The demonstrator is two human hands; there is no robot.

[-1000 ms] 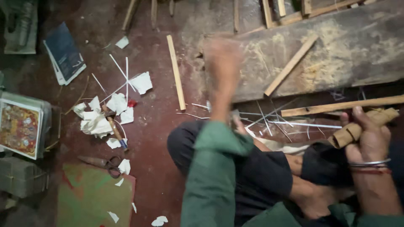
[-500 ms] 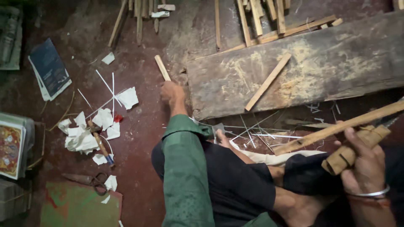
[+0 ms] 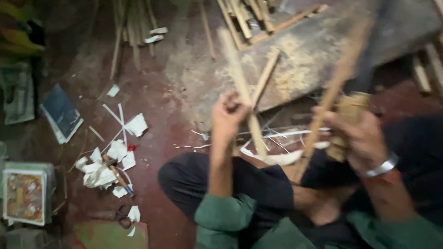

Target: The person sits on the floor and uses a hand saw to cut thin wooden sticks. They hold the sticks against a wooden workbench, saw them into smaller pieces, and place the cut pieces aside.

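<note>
I sit cross-legged on a red floor in dark trousers and green sleeves. My left hand (image 3: 230, 115) grips a long pale bamboo stick (image 3: 240, 83) that points up and away over a worn wooden block (image 3: 314, 50). My right hand (image 3: 360, 138), with a metal bangle at the wrist, holds a second bamboo stick (image 3: 334, 87) together with a tool that has a wound, straw-coloured handle (image 3: 350, 110); its blade is blurred. Thin bamboo slivers (image 3: 277, 133) lie on the floor between my hands.
More bamboo strips (image 3: 240, 18) lie at the back. Torn white paper scraps (image 3: 106, 166), a small knife, scissors (image 3: 121, 214), a dark book (image 3: 60, 115) and a colourful picture box (image 3: 25, 196) are spread at left.
My left hand reached out to the stick on the floor, took hold of it and lifted it toward me. The right hand's stick has swung more upright.
</note>
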